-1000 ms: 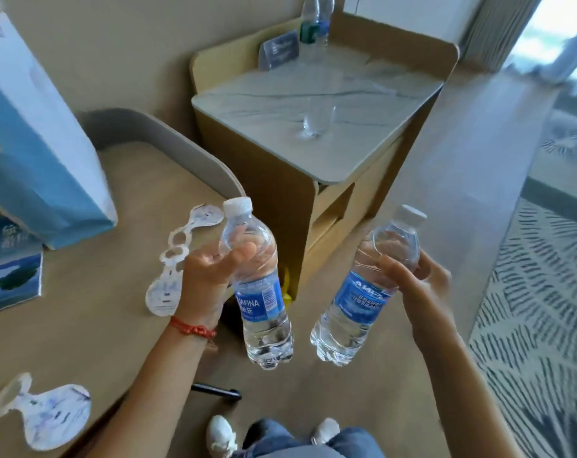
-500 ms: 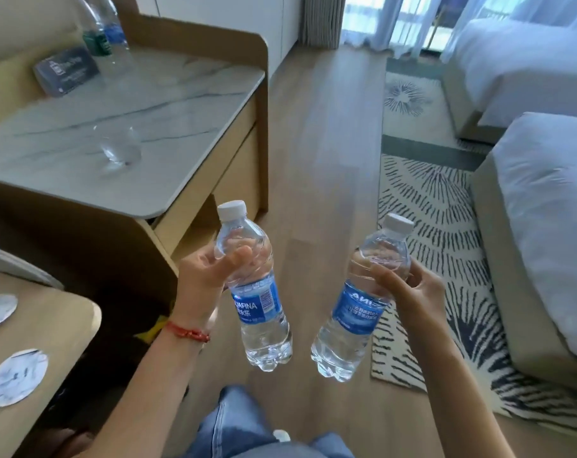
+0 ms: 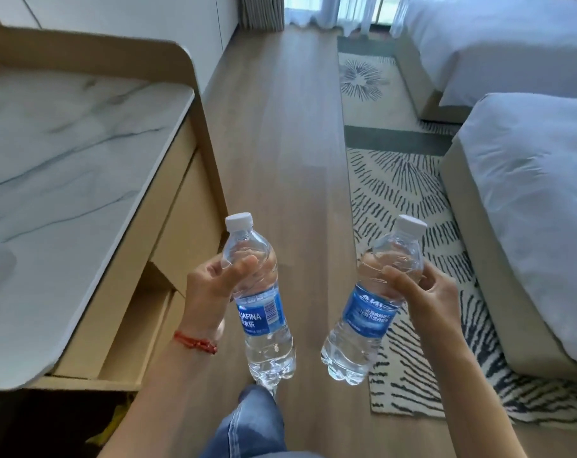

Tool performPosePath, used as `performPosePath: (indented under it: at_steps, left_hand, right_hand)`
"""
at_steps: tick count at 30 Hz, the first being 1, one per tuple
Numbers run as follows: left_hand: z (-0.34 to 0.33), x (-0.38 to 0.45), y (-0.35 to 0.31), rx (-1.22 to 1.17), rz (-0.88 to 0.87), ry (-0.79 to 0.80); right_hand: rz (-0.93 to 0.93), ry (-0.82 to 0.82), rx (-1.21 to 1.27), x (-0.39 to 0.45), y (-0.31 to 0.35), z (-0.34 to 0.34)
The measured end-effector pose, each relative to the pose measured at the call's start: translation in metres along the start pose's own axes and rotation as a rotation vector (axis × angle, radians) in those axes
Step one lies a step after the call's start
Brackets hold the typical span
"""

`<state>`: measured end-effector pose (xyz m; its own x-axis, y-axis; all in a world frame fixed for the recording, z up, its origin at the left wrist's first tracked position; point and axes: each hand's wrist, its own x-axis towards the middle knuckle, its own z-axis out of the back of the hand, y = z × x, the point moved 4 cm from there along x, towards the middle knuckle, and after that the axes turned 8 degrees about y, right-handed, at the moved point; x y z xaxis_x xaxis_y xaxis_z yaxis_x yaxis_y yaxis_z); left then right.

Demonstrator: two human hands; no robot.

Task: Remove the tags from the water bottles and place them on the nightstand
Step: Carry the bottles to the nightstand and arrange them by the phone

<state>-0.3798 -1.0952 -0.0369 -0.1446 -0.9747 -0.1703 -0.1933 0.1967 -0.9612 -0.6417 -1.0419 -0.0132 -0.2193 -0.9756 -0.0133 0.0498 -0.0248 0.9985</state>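
We have a water bottle in each hand and are carrying them, so we judge the tag-removing step done: neither neck shows a tag, and placing is what remains. Our left hand (image 3: pixel 211 285) has its grip wrapped round the shoulder of the left bottle (image 3: pixel 260 302), thumb across the front, the bottle close to upright with its white cap on top. Our right hand (image 3: pixel 426 292) grips the right bottle (image 3: pixel 369 312) the same way, high on the body, this one tilted so its base swings toward the left bottle; the two bases are near but apart.

The next move, as we see it, calls for finding the nightstand, which we cannot identify with certainty here, then lowering each bottle base-first and letting go only once it stands.

To the left of the left grip runs a marble-topped surface (image 3: pixel 82 160) with a wooden raised edge and a drawer below. Ahead of both grips lies wooden floor (image 3: pixel 280 127); right of the right grip, a patterned rug (image 3: pixel 406 200) and two beds (image 3: pixel 528 193) with white bedding.
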Motion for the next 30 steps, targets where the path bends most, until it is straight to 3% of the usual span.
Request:
performPosePath:
  at_steps: [12,20,30]
  left_hand:
    - [-0.013,0.229,-0.040,0.033,0.029,0.092]
    - [-0.050,0.385,-0.031,0.003,0.070,0.090]
    - [-0.124,0.599,-0.067,0.033,0.038,0.070]
  right_hand:
    - [-0.066,-0.018,-0.013,0.206,-0.007,-0.023]
    - [-0.096,-0.030,-0.001,0.366,-0.030,0.007]
    - [-0.101,0.000,-0.006,0.595,-0.016,0.047]
